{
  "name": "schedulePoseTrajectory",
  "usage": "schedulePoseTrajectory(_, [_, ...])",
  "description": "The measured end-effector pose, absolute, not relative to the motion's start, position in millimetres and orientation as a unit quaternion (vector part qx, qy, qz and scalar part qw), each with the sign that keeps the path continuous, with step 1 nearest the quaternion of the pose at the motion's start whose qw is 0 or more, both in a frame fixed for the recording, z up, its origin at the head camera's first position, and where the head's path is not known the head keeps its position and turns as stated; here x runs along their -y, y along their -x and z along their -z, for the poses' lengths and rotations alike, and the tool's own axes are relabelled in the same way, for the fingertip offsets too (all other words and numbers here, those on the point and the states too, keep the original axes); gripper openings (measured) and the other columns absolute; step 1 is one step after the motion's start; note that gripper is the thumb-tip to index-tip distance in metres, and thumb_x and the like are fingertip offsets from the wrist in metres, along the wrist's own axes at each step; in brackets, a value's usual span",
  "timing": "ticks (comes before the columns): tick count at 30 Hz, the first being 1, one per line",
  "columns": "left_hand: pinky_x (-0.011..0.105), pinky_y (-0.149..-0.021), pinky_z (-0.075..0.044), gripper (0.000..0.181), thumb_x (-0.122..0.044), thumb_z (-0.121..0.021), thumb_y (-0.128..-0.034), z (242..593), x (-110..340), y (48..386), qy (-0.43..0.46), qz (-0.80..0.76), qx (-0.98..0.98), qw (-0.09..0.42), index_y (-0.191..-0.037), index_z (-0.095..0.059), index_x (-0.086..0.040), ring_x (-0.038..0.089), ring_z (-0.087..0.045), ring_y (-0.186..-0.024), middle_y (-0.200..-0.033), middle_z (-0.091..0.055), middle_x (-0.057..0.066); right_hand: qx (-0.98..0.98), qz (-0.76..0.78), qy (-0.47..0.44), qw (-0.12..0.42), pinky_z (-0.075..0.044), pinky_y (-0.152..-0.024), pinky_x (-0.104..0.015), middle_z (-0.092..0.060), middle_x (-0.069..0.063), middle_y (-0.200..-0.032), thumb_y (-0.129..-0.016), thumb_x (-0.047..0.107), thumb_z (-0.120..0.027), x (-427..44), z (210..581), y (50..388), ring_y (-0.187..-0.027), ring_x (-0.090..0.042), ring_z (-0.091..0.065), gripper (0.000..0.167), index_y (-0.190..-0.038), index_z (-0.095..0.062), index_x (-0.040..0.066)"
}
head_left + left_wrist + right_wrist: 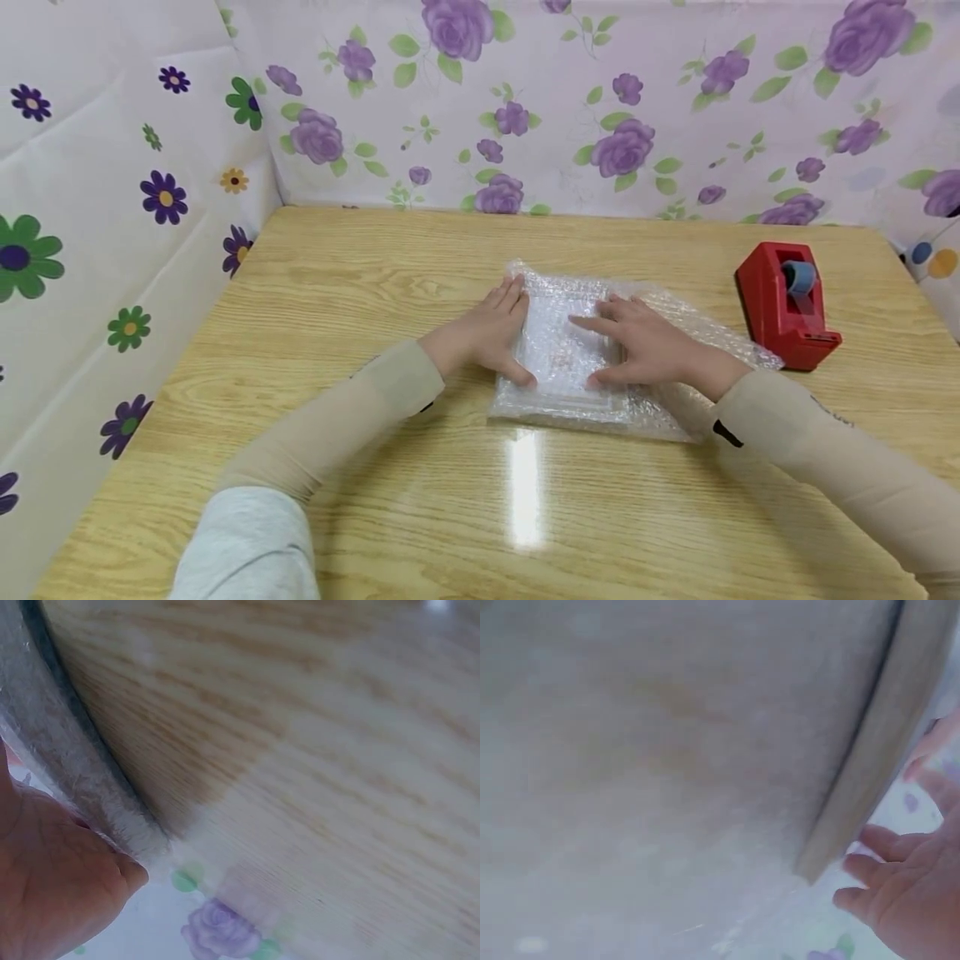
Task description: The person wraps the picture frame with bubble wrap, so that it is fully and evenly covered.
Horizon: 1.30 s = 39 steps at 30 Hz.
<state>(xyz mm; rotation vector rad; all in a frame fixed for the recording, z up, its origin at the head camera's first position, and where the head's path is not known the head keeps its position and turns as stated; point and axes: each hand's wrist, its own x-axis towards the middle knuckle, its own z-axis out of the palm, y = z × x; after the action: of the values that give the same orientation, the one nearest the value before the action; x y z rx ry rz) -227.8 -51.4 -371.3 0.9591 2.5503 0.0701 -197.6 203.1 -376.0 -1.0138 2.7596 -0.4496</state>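
Observation:
A flat rectangular frame (558,350) lies on the table, with clear bubble wrap (675,312) under it and over its left part. My left hand (491,329) rests along the frame's left edge, fingers pointing away and thumb towards the near corner. In the left wrist view, that hand (60,877) touches the wrapped edge. Over the frame's right side, my right hand (648,342) has its fingers spread. The right wrist view shows this hand (915,885) with its fingertips at the pale side (870,750) of the frame. Neither hand grips anything.
A red tape dispenser (787,308) with a blue roll stands to the right, close to the wrap's right tip. The wooden table (360,275) meets flower-printed cloth (420,108) at the back and left.

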Motion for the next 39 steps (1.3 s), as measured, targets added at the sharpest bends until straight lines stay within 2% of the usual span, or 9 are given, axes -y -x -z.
schedulePoseTrajectory(4, [0.038,-0.120,0.006,0.132,-0.070,-0.069,-0.0683,373,53,228,-0.335,-0.029,-0.919,0.206,-0.149,0.002,0.008,0.034,0.019,-0.143,-0.154,0.020,0.024,-0.926,0.135,0.347,0.066,-0.020,-0.108,-0.070,-0.049,-0.032,-0.130,-0.086,0.045,-0.065,-191,376,198,-0.131,-0.058,-0.028,0.052,-0.128,-0.061,0.015])
schedulePoseTrajectory(7, [0.038,-0.120,0.005,0.132,-0.070,-0.069,-0.0676,375,54,229,-0.331,-0.027,-0.922,0.200,-0.149,0.001,0.007,0.034,0.018,-0.144,-0.154,0.019,0.023,-0.932,0.139,0.331,0.055,-0.022,-0.108,-0.068,-0.052,-0.034,-0.123,-0.087,0.041,-0.065,-182,377,197,-0.128,-0.061,-0.029,0.045,-0.121,-0.066,0.012])
schedulePoseTrajectory(13, [0.038,-0.120,0.003,0.130,-0.072,-0.070,-0.0654,373,53,235,-0.342,-0.044,-0.921,0.181,-0.149,-0.007,0.006,0.035,0.009,-0.146,-0.157,0.009,0.024,-0.942,0.131,0.307,0.038,-0.027,-0.103,-0.071,-0.049,-0.039,-0.126,-0.082,0.035,-0.072,-177,376,194,-0.125,-0.063,-0.031,0.041,-0.115,-0.069,0.009])
schedulePoseTrajectory(17, [0.040,-0.121,-0.006,0.111,-0.068,-0.063,-0.0761,373,57,244,-0.332,-0.098,-0.923,0.170,-0.149,-0.016,0.002,0.033,-0.006,-0.146,-0.158,-0.007,0.020,-0.941,0.125,0.315,0.022,-0.027,-0.101,-0.073,-0.053,-0.034,-0.122,-0.081,0.038,-0.073,-178,379,193,-0.125,-0.060,-0.035,0.044,-0.115,-0.069,0.011])
schedulePoseTrajectory(21, [0.039,-0.121,-0.011,0.096,-0.059,-0.056,-0.0868,376,63,251,-0.330,-0.150,-0.916,0.169,-0.150,-0.015,0.000,0.029,-0.009,-0.146,-0.158,-0.010,0.014,-0.937,0.123,0.326,0.009,-0.027,-0.103,-0.071,-0.057,-0.031,-0.116,-0.079,0.040,-0.074,-178,384,193,-0.124,-0.059,-0.038,0.046,-0.114,-0.069,0.011])
schedulePoseTrajectory(28, [0.039,-0.121,-0.015,0.095,-0.055,-0.060,-0.0863,380,66,257,-0.350,-0.146,-0.915,0.142,-0.151,-0.015,-0.001,0.030,-0.016,-0.145,-0.157,-0.014,0.014,-0.930,0.132,0.342,0.014,-0.028,-0.106,-0.066,-0.059,-0.025,-0.103,-0.079,0.034,-0.076,-180,382,196,-0.117,-0.056,-0.045,0.046,-0.116,-0.069,0.008])
schedulePoseTrajectory(31, [0.040,-0.121,-0.011,0.095,-0.056,-0.059,-0.0865,378,66,259,-0.350,-0.145,-0.914,0.143,-0.151,-0.014,-0.002,0.029,-0.011,-0.146,-0.158,-0.012,0.013,-0.929,0.143,0.341,0.018,-0.027,-0.107,-0.066,-0.058,-0.024,-0.101,-0.078,0.030,-0.077,-181,379,196,-0.117,-0.056,-0.045,0.045,-0.115,-0.069,0.007])
schedulePoseTrajectory(36, [0.050,-0.120,0.001,0.091,-0.056,-0.055,-0.0886,374,65,253,-0.377,-0.150,-0.900,0.162,-0.153,-0.013,-0.007,0.029,0.006,-0.147,-0.160,-0.002,0.014,-0.934,0.146,0.324,0.036,-0.021,-0.108,-0.068,-0.054,-0.033,-0.119,-0.080,0.031,-0.076,-185,379,194,-0.127,-0.060,-0.032,0.045,-0.117,-0.068,0.007])
schedulePoseTrajectory(39, [0.052,-0.119,0.003,0.090,-0.054,-0.060,-0.0864,373,68,242,-0.404,-0.162,-0.884,0.172,-0.152,-0.018,-0.010,0.030,0.007,-0.147,-0.160,-0.003,0.013,-0.934,0.151,0.321,0.043,-0.020,-0.109,-0.068,-0.051,-0.035,-0.124,-0.080,0.032,-0.075,-185,381,192,-0.128,-0.061,-0.028,0.046,-0.119,-0.067,0.008])
